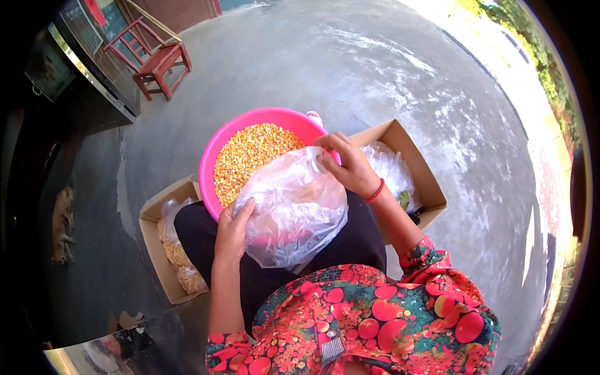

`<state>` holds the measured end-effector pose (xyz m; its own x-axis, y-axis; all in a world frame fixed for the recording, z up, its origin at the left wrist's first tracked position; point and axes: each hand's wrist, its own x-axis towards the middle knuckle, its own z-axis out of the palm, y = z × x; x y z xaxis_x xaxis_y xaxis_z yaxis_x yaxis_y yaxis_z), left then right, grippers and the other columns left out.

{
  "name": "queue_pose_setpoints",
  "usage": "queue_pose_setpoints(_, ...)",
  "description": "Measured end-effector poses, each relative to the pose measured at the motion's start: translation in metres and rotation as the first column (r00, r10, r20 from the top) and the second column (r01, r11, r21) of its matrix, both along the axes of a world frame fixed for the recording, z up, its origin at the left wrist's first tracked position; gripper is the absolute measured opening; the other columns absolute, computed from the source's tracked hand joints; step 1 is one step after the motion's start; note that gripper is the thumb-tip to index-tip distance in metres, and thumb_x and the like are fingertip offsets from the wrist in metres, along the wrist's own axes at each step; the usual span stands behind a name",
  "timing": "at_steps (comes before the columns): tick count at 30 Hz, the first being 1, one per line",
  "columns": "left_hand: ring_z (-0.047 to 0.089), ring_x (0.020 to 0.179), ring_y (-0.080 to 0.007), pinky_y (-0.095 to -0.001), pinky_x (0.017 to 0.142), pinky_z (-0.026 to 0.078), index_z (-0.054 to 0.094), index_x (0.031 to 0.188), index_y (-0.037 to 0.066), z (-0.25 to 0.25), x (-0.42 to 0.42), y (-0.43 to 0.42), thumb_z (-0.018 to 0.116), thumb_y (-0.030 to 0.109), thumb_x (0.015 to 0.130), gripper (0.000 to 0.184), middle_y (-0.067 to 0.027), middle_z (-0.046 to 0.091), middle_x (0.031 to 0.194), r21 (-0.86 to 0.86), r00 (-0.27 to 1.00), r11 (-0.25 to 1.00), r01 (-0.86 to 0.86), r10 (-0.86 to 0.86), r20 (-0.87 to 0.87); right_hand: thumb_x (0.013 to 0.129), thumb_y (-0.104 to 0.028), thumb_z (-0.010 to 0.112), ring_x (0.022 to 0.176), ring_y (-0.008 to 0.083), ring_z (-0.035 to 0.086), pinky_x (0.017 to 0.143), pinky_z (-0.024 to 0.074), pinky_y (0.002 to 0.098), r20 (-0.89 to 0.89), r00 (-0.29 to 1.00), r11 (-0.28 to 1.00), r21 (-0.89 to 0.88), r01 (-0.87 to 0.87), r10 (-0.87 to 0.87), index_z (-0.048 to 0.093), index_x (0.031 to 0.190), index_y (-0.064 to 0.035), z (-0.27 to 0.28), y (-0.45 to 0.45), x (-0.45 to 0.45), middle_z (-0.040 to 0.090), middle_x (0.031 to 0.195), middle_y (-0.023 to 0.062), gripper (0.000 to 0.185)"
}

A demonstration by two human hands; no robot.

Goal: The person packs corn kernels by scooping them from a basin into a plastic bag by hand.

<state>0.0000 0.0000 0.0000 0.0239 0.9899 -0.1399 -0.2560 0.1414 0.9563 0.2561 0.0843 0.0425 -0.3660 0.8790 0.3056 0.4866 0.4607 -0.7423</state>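
Patterned shirt (375, 306) is nearest, below the pink basin (262, 114). Over the basin's near edge is one plastic bag (294, 212), held by left hand (231, 236), pinched by right hand (355, 165). Loose grip could drop it onto corn (250, 151).

Wide-angle head view in daylight. Glare whitens the outdoor strip at upper right; pale reflections streak the smooth grey concrete floor (300, 69). Shadow darkens the left side. Fisheye distortion curves the margins within black corners. Highlights glint on the crinkled translucent plastic bag (294, 219).
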Motion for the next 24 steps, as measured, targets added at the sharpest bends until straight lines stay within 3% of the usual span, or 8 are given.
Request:
queue_pose_setpoints(1, 0.053, 0.077, -0.0071, -0.0231, 0.072, 0.042, 0.057, 0.109, 0.003, 0.005, 0.007, 0.001, 0.057, 0.018, 0.085, 0.028, 0.0001, 0.06, 0.086, -0.035, 0.999, 0.999, -0.024, 0.026, 0.038, 0.08, -0.007, 0.057, 0.086, 0.0263, 0.058, 0.075, 0.0451, 0.0332, -0.011, 0.999, 0.923, 0.382, 0.035, -0.033, 0.057, 0.099, -0.0001, 0.022, -0.009, -0.005, 0.059, 0.091, 0.0137, 0.02)
queue_pose_setpoints(4, 0.053, 0.076, -0.0076, -0.0233, 0.071, 0.042, 0.058, 0.1, 0.003, 0.001, 0.01, 0.005, 0.056, 0.019, 0.086, 0.021, -0.0001, 0.059, 0.083, -0.11, 0.991, 0.994, -0.018, 0.032, 0.132, 0.077, -0.001, 0.055, 0.08, 0.0288, 0.057, 0.07, 0.0462, 0.0342, -0.136, 0.89, 0.891, 0.203, -0.405, 0.436, 0.058, 0.088, 0.0, 0.048, -0.038, -0.028, 0.058, 0.084, 0.013, 0.012)
queue_pose_setpoints(7, 0.054, 0.075, -0.0087, -0.0233, 0.069, 0.044, 0.059, 0.096, 0.005, 0.004, 0.01, 0.011, 0.056, 0.019, 0.087, 0.017, -0.0002, 0.058, 0.082, -0.087, 0.976, 0.996, 0.027, -0.007, 0.216, 0.084, -0.016, 0.05, 0.076, 0.0313, 0.058, 0.066, 0.0447, 0.041, 0.193, 0.897, 0.863, 0.252, -0.438, 0.398, 0.056, 0.088, -0.0004, 0.013, -0.049, -0.049, 0.058, 0.079, 0.0171, 0.017)
queue_pose_setpoints(9, 0.056, 0.073, -0.0105, -0.0254, 0.065, 0.047, 0.058, 0.097, 0.005, 0.006, 0.0, 0.017, 0.054, 0.018, 0.087, 0.017, -0.0008, 0.058, 0.082, -0.031, 0.955, 0.983, -0.182, 0.185, 0.231, 0.089, -0.027, 0.042, 0.071, 0.0347, 0.057, 0.065, 0.0432, 0.0451, 0.38, 0.73, 0.823, -0.287, -0.491, 0.568, 0.055, 0.089, -0.0009, -0.012, -0.058, -0.047, 0.057, 0.072, 0.0216, 0.028)
queue_pose_setpoints(13, 0.059, 0.078, -0.0139, -0.0314, 0.068, 0.051, 0.057, 0.096, 0.006, 0.018, -0.009, 0.018, 0.053, 0.018, 0.088, 0.014, -0.0048, 0.059, 0.085, -0.095, 0.901, 0.961, -0.26, 0.277, 0.334, 0.09, -0.028, 0.039, 0.068, 0.0378, 0.056, 0.066, 0.0439, 0.0444, 0.224, 0.532, 0.568, -0.477, -0.671, 0.817, 0.056, 0.082, -0.0003, -0.031, -0.082, -0.049, 0.056, 0.069, 0.0222, 0.033)
queue_pose_setpoints(19, 0.057, 0.081, -0.0122, -0.0255, 0.068, 0.047, 0.054, 0.106, 0.001, -0.003, 0.006, 0.018, 0.051, 0.015, 0.087, 0.024, -0.0053, 0.059, 0.092, -0.135, 0.9, 0.946, -0.295, 0.323, 0.292, 0.086, -0.016, 0.049, 0.067, 0.0354, 0.056, 0.063, 0.0437, 0.0415, -0.209, 0.909, 0.822, -0.389, -0.416, 0.361, 0.053, 0.086, 0.0006, -0.013, -0.053, -0.051, 0.056, 0.074, 0.0187, 0.017)
queue_pose_setpoints(21, 0.056, 0.084, -0.0114, -0.0246, 0.073, 0.045, 0.053, 0.11, 0.001, -0.017, -0.002, 0.013, 0.053, 0.015, 0.084, 0.029, -0.0045, 0.058, 0.096, -0.137, 0.857, 0.99, 0.021, 0.052, 0.513, 0.083, -0.015, 0.053, 0.073, 0.0367, 0.055, 0.064, 0.0439, 0.0418, -0.097, 0.955, 0.96, 0.008, -0.28, 0.28, 0.049, 0.096, 0.0008, -0.023, -0.039, -0.055, 0.055, 0.084, 0.0216, 0.021)
queue_pose_setpoints(24, 0.054, 0.079, -0.0099, -0.0229, 0.07, 0.045, 0.051, 0.112, 0.001, 0.026, 0.021, -0.007, 0.056, 0.015, 0.082, 0.033, -0.0033, 0.056, 0.092, -0.076, 0.968, 0.997, -0.025, 0.043, 0.245, 0.081, -0.014, 0.054, 0.076, 0.0378, 0.055, 0.066, 0.0435, 0.0432, 0.081, 0.991, 0.992, 0.062, -0.107, 0.102, 0.052, 0.091, 0.0014, -0.026, -0.004, -0.039, 0.054, 0.086, 0.0237, 0.019)
